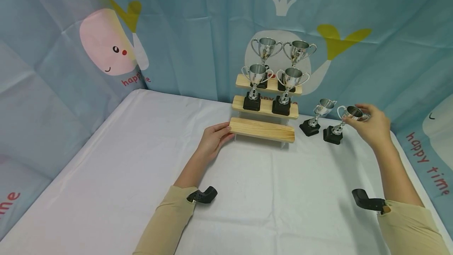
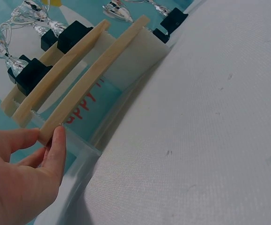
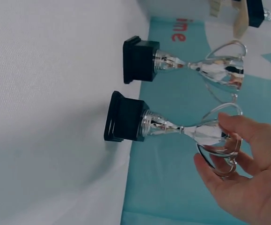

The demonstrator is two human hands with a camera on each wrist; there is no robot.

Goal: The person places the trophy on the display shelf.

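Right hand (image 1: 371, 127) pinching cup (image 1: 348, 119) by rim; left hand (image 1: 212, 139), fingers straight, steadying shelf (image 1: 262, 129). Best lifted upright, clear of neighbour cup (image 1: 316, 117).

Head view: looks forward and down from above the white table (image 1: 141, 160), far enough back to take in both forearms, the stepped wooden stand (image 1: 263, 117) and the whale backdrop (image 1: 106, 46).
Left wrist view: close in, low by the left hand (image 2: 20, 180), tilted; looks along the stand's lowest plank (image 2: 93, 77) toward the black trophy bases.
Right wrist view: close in, rolled sideways; looks past the right hand (image 3: 245, 180) at two trophies on the table, the nearer trophy (image 3: 172, 126) filling mid-frame.
Shared, head and left wrist: stand, left hand (image 1: 214, 139).
Shared, head and right wrist: nearer trophy (image 1: 341, 123), its neighbour trophy (image 1: 315, 117), right hand (image 1: 371, 127).
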